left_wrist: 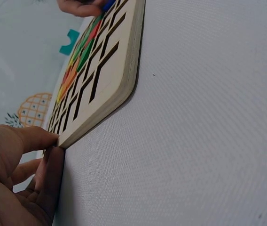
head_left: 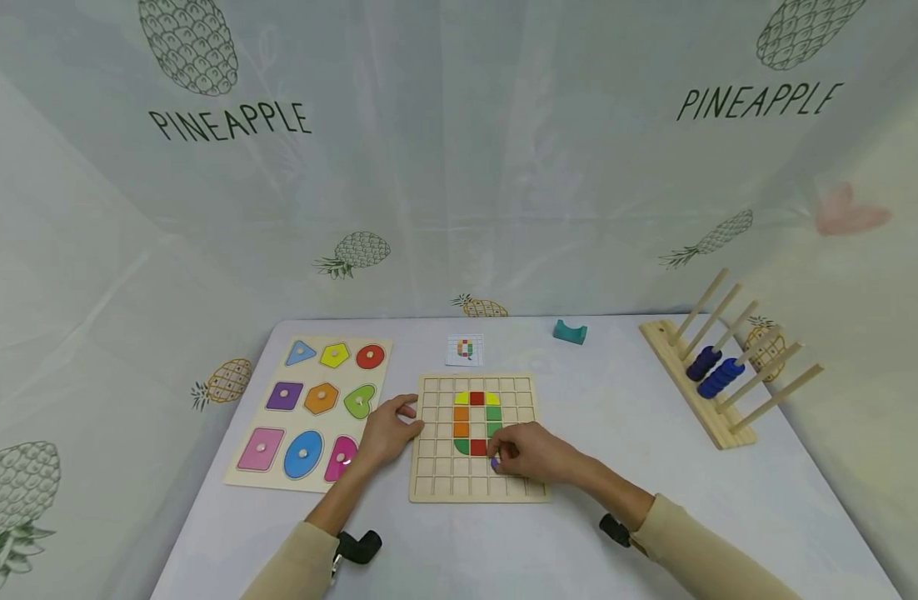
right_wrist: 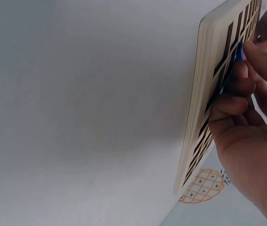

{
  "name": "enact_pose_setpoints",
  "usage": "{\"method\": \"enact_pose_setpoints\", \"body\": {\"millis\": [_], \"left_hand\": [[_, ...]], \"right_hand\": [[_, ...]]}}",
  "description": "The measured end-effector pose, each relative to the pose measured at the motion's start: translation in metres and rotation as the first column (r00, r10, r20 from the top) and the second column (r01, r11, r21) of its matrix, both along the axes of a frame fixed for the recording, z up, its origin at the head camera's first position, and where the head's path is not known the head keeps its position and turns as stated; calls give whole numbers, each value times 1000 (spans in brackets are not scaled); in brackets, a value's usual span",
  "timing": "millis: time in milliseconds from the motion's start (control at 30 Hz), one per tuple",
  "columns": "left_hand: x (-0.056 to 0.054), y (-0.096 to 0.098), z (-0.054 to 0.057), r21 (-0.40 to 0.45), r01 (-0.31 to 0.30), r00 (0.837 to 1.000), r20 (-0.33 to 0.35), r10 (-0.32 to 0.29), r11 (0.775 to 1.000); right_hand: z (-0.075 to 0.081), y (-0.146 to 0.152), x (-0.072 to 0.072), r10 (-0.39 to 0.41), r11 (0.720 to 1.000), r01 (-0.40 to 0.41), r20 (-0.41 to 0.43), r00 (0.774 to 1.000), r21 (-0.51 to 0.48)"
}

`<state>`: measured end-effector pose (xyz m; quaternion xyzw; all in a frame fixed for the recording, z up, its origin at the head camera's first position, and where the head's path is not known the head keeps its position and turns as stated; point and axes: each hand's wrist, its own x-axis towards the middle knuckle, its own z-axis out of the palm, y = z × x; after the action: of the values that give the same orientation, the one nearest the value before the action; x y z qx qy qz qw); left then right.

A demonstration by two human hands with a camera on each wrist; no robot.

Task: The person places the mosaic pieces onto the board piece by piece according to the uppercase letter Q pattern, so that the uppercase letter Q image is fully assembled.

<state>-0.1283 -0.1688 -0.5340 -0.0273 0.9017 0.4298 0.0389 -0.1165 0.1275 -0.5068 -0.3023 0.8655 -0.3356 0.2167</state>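
Note:
A wooden grid board lies flat on the table, with red, yellow, green and orange tiles set in a ring in its cells. Between thumb and finger my right hand pinches a small blue-purple tile at the ring's lower right. In the right wrist view that blue tile is partly covered by the fingertips. My left hand touches the board's left edge with its fingertips. The left wrist view shows the thumb and fingers against the board's side.
Behind the board lies a pattern card, with a teal notched piece to its right. A knobbed shape puzzle lies to the left, partly behind my left arm. At right stands a wooden peg rack with blue beads.

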Motion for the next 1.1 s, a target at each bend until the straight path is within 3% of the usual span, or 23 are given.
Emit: {"method": "enact_pose_setpoints", "body": {"millis": [233,1100], "left_hand": [[-1,-1,-2,0,-5,1000,3,5,1000],[4,0,2,-23,-21,1000,-14,20,1000]], "right_hand": [[0,3,-2,42,999,-42,-2,999,14],[0,-5,-4,34,999,-33,-5,999,33]]}}
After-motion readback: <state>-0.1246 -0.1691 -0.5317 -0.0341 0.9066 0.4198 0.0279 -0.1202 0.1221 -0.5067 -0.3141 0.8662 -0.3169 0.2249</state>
